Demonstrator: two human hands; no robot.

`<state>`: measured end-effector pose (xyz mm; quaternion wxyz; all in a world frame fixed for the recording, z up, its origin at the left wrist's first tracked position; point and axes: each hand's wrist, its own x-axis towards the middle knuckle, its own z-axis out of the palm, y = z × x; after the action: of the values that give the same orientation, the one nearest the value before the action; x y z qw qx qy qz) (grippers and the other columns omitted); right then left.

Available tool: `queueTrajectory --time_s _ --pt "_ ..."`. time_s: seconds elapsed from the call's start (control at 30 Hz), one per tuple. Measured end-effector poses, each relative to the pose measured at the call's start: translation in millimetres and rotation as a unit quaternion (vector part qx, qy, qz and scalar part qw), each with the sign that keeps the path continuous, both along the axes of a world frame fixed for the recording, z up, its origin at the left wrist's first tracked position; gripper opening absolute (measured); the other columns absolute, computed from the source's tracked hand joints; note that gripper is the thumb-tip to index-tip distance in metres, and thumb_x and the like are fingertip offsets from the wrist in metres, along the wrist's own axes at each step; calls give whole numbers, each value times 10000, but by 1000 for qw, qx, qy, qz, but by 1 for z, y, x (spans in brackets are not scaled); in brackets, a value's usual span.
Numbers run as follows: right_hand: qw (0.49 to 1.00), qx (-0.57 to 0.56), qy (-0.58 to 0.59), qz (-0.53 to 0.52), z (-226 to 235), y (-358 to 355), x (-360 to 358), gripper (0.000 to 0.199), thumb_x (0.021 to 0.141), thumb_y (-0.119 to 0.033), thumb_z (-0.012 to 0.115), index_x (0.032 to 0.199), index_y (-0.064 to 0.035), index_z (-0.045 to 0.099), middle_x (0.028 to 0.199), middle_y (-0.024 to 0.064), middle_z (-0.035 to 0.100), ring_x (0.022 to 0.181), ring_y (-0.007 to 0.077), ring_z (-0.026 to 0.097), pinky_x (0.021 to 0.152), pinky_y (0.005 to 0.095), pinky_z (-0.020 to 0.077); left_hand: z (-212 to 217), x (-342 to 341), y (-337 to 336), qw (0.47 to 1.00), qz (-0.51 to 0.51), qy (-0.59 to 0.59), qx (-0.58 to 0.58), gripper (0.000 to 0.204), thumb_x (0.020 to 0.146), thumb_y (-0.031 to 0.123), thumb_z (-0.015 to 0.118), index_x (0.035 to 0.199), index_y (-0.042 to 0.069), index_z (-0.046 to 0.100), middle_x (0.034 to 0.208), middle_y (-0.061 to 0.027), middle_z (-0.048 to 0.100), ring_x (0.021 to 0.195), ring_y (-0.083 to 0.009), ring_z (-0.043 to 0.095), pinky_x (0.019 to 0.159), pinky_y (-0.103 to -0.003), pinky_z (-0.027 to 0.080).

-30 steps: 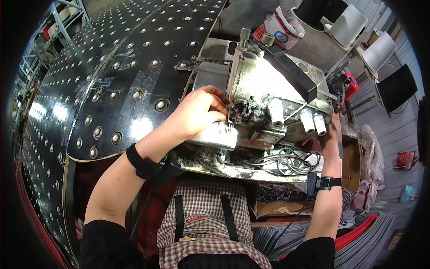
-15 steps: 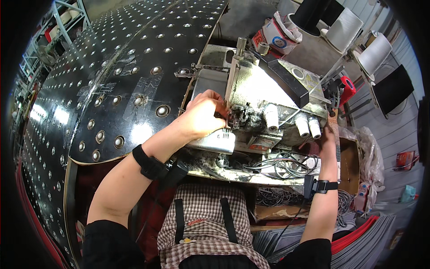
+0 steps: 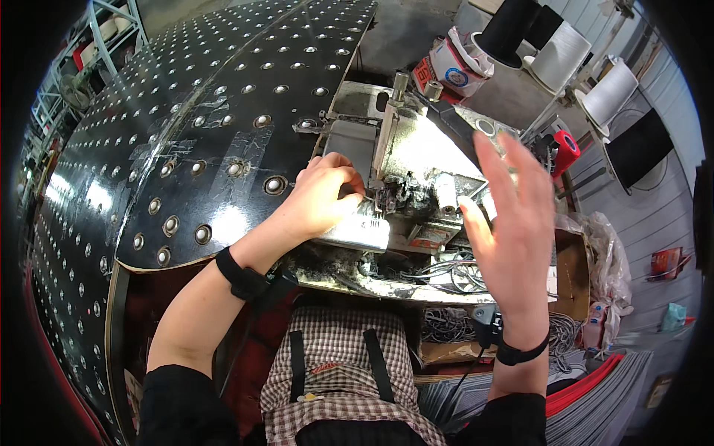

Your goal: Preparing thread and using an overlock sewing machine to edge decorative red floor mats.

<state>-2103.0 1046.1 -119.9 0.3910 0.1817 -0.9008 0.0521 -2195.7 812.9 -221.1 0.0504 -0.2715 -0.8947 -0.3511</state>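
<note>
The grey metal sewing machine (image 3: 416,186) sits in the middle of the big black table with shiny round studs (image 3: 186,149). My left hand (image 3: 321,197) is curled on its shiny silver front plate (image 3: 361,232). My right hand (image 3: 513,215) is up in the air, fingers spread, holding nothing

Sewing workshop, industrial sewing machine (image 3: 401,193), thread cones (image 3: 565,56)

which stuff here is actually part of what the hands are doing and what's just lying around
In use: left hand resting on the sewing machine; right hand raised open above it.

Lying about: thread cones, red tape roll, tangled cables, black studded table.
</note>
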Motion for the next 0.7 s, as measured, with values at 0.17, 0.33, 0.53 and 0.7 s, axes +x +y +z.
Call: queueTrajectory --time_s 0.17,0.33,0.53,0.7 --pt "998 -2 -12 57 10 -27 -16 396 766 -38 658 1154 -4 591 903 110 595 787 275 575 670 349 470 -1 4 -5 997 3 79 12 124 773 172 628 847 75 644 992 -105 551 995 -301 512 883 -394 418" --pt "987 -63 64 133 -5 -46 -2 291 769 -56 668 1056 -32 619 755 56 562 664 224 543 582 334 443 3 11 -17 997 12 80 20 85 753 121 654 824 104 611 977 -67 538 941 -281 507 837 -394 420" --pt "988 41 -142 43 -65 -74 -8 183 824 -124 573 986 -50 615 666 74 576 621 236 608 552 333 475 2 15 -17 996 -1 85 28 89 772 153 636 839 99 613 1003 -61 521 979 -276 490 876 -398 390" --pt "986 52 -149 55 -89 -74 -32 129 808 -123 544 905 -44 574 655 97 562 599 252 603 536 354 474 1 15 -18 995 0 95 38 104 769 165 630 855 106 620 1019 -55 515 1008 -266 476 916 -401 351"
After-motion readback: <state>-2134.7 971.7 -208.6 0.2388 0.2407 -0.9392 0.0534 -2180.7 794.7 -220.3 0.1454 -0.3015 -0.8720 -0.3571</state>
